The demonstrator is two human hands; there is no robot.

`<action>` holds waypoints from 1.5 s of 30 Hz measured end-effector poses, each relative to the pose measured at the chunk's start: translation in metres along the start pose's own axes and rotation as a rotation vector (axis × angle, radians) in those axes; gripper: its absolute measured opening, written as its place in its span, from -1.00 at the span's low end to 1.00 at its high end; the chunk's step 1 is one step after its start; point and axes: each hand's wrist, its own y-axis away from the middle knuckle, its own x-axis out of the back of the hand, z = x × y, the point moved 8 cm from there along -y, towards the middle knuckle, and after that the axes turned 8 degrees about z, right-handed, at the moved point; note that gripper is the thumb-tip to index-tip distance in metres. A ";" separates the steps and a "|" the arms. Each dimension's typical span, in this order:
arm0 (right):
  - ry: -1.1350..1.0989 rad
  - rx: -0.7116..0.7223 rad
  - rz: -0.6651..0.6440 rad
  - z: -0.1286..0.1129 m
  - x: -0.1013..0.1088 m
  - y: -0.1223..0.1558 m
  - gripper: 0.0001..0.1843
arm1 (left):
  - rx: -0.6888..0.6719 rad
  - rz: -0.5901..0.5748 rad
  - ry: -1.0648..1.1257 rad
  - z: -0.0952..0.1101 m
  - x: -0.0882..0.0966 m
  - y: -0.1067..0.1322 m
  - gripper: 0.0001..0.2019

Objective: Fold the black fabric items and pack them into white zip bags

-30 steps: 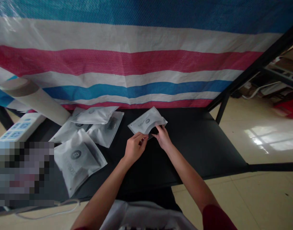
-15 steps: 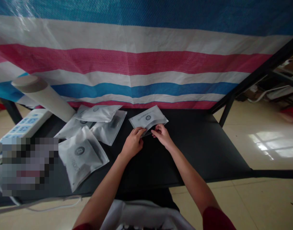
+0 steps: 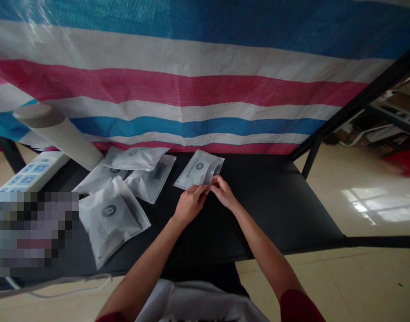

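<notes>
A frosted zip bag [image 3: 197,169] with dark print and a round logo lies on the black table, its near edge between my two hands. My left hand [image 3: 191,203] pinches that edge, fingers closed on the plastic. Close beside it, my right hand [image 3: 222,191] pinches the same edge near the right corner. The fingertips of both hands almost meet. To the left lie several similar frosted bags, the nearest one [image 3: 112,219] bulging with something inside and another [image 3: 136,158] on top of the pile behind it.
A white bottle with a grey cap [image 3: 64,132] leans at the back left, beside a white power strip [image 3: 33,172]. A striped plastic sheet [image 3: 205,89] hangs behind the black table [image 3: 275,210]. A metal frame bar [image 3: 312,154] stands at the right.
The bag between my hands has turned and its near edge has come closer to me. My hands have drawn together along that edge. The view has shifted slightly.
</notes>
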 end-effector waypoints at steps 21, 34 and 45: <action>-0.149 -0.315 -0.054 0.027 -0.004 0.014 -0.48 | -0.072 -0.242 -0.206 0.006 -0.026 0.004 -0.83; -0.104 -0.251 0.286 0.054 0.073 0.003 -0.47 | -0.163 -0.170 0.121 0.129 -0.025 0.075 -0.84; 0.960 0.054 0.631 -0.049 0.146 0.046 -0.60 | -0.245 -0.248 0.349 0.154 -0.031 0.119 -0.94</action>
